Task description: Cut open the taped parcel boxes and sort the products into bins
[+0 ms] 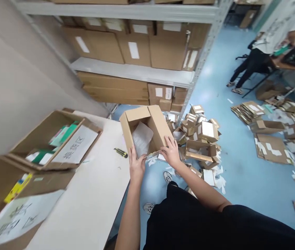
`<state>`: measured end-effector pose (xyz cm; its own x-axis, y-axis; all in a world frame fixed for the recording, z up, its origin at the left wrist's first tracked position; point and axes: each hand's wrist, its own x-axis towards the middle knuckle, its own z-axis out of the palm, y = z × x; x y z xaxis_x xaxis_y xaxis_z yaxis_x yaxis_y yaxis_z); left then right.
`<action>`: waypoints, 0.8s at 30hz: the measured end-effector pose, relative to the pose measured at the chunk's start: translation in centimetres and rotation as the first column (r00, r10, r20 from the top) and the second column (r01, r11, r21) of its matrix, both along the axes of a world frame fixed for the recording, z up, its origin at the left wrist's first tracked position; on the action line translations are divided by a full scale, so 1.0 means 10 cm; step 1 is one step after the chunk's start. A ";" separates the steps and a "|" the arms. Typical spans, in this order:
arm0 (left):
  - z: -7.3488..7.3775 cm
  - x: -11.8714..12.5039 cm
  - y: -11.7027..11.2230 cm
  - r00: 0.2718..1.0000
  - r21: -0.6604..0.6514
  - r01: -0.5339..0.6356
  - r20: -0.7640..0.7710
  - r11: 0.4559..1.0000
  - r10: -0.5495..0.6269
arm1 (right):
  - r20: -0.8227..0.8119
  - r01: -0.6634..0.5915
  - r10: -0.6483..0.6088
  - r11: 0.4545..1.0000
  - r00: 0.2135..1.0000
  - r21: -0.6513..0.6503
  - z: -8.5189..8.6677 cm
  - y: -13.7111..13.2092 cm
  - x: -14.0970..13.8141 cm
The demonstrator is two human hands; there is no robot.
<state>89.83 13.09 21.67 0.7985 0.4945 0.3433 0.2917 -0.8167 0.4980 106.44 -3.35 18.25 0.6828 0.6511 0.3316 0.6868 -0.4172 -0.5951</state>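
Note:
I hold an open brown cardboard box point(160, 126) at the edge of the white table point(95, 194). White paper point(142, 139) lies inside the box. My left hand point(136, 164) grips the box's near left edge, fingers closed on it. My right hand point(171, 151) rests on the box's near right side, fingers wrapped over the wall. The box tilts away from me, its opening facing up.
A small dark cutter point(120, 152) lies on the table. Two open boxes point(56, 139) with paper signs and coloured items stand at the left. Shelves point(137, 71) hold cartons. Emptied boxes point(202, 142) litter the blue floor. Another person point(251, 66) sits far right.

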 end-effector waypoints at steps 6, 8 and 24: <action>-0.24 1.44 -0.65 0.940 -0.106 0.330 -0.053 0.938 -0.336 | -0.011 0.292 -0.292 0.956 0.956 0.018 -0.23 -1.14 0.78; -0.21 1.91 -0.84 0.903 -0.127 0.419 -0.038 0.899 -0.427 | 0.024 0.387 -0.387 0.922 0.922 0.002 -0.23 -1.43 1.08; 0.26 2.13 -0.59 0.963 -0.055 0.268 0.033 0.962 -0.266 | -0.005 0.456 -0.468 0.858 0.884 0.235 0.15 -1.28 1.89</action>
<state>111.11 7.16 24.31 0.8958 0.2844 0.3416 0.0539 -0.8323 0.5517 125.38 -16.12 19.80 0.8653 0.1694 0.4719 0.4795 -0.5543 -0.6804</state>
